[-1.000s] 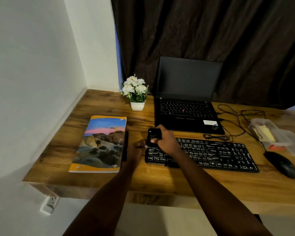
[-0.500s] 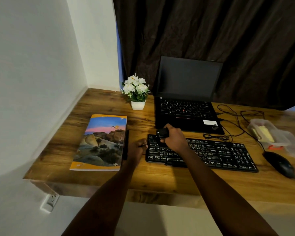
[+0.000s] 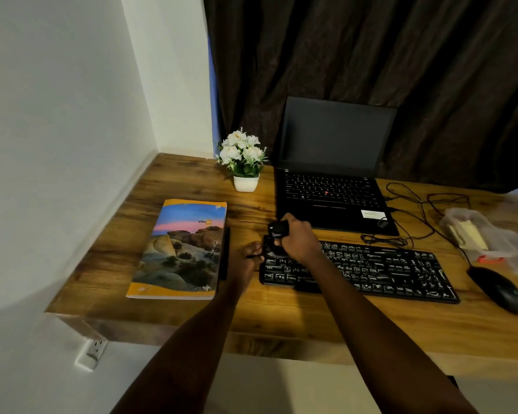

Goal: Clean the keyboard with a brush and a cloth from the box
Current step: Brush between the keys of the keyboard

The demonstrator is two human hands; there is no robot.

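Right hand [image 3: 296, 239] has fingers curled round black brush [image 3: 277, 228], over left end of keyboard [image 3: 386, 270]; left hand [image 3: 245, 258] at keyboard's left edge, cannot tell if gripping; box [image 3: 485, 237] well apart at right on surface [image 3: 311, 318]; I think best sweep row by row, light pressure, bristles between keys.

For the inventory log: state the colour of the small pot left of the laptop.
The pot is white, with white flowers; it shows best in the head view.

We move our right hand [image 3: 296, 237] and the brush [image 3: 278, 229] slightly rightward over the top-left corner of the keyboard [image 3: 371, 270], tipping the brush lower.
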